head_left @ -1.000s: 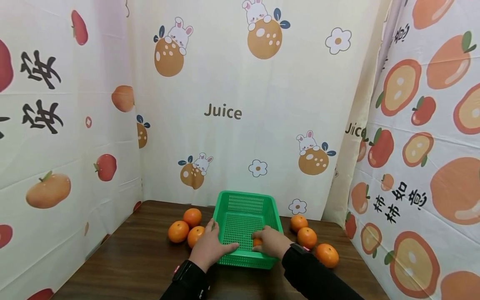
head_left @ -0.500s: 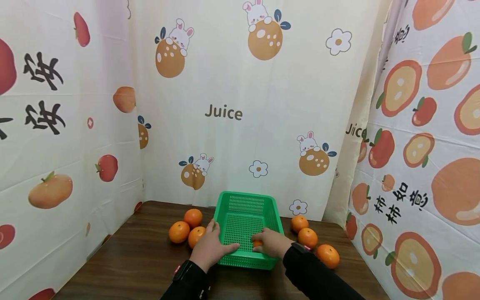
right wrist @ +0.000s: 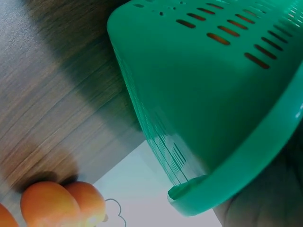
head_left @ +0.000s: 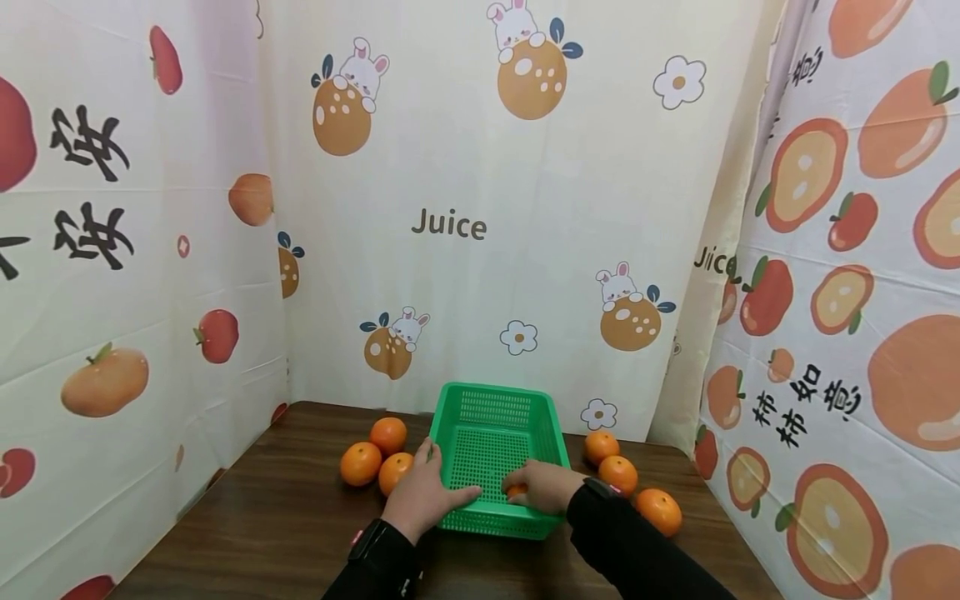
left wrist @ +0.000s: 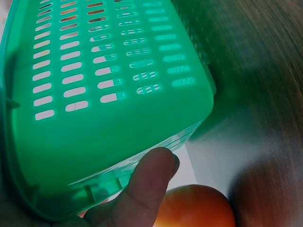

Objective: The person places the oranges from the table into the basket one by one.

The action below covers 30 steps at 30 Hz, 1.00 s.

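Note:
A green plastic basket (head_left: 487, 523) with slotted walls stands on the dark wooden table. My left hand (head_left: 422, 497) holds its near-left corner, with the thumb over the front rim and the fingers outside the left wall. In the left wrist view, a finger (left wrist: 149, 184) lies along the outer side of the basket (left wrist: 109, 127). My right hand (head_left: 547, 486) reaches over the right rim and grips an orange (head_left: 516, 492) low inside the basket, largely covered by the fingers. The right wrist view shows only the basket's outer wall (right wrist: 175, 80), with orange colour behind its slots.
Left of the basket sit three oranges (head_left: 361, 463), one right beside my left hand. Three more oranges (head_left: 618, 475) stand to the right, the nearest close to my right forearm. Fruit-printed cloths (head_left: 480, 292) hang behind and at both sides of the dark table (head_left: 247, 500).
The right hand and the orange in it have sunk very slightly inside the basket. The left hand keeps its place at the corner. The head view has shifted a little.

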Tool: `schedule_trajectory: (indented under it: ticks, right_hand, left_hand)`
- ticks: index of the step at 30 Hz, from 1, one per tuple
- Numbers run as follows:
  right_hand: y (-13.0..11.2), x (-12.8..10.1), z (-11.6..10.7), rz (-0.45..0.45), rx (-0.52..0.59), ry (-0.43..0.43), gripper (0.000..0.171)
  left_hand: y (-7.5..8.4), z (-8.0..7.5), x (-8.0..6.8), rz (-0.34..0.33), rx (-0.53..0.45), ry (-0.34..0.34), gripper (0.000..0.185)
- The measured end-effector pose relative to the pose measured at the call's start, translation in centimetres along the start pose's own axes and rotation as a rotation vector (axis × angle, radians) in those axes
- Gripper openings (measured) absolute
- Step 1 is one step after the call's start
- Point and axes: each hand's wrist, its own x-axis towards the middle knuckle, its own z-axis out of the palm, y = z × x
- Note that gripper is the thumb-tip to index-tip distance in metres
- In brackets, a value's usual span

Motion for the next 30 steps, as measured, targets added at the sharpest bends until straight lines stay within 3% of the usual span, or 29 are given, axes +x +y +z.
schedule_trajectory:
  ticks: [12, 22, 30]
  right_hand:
    - [0.5, 0.9, 0.2, -0.039, 0.01, -0.04, 0.026]
    - [0.7, 1.3, 0.5, 0.008, 0.018, -0.106, 0.028]
    - [0.1, 1.0, 0.2, 0.035, 0.032, -0.092, 0.025]
  left_hand:
    - [0.2, -0.1, 0.0, 0.0, 0.001, 0.0, 0.126]
    - [0.1, 0.2, 0.0, -0.017, 0.0, -0.01, 0.126]
    - [0.1, 0.0, 0.1, -0.012, -0.005, -0.006, 0.126]
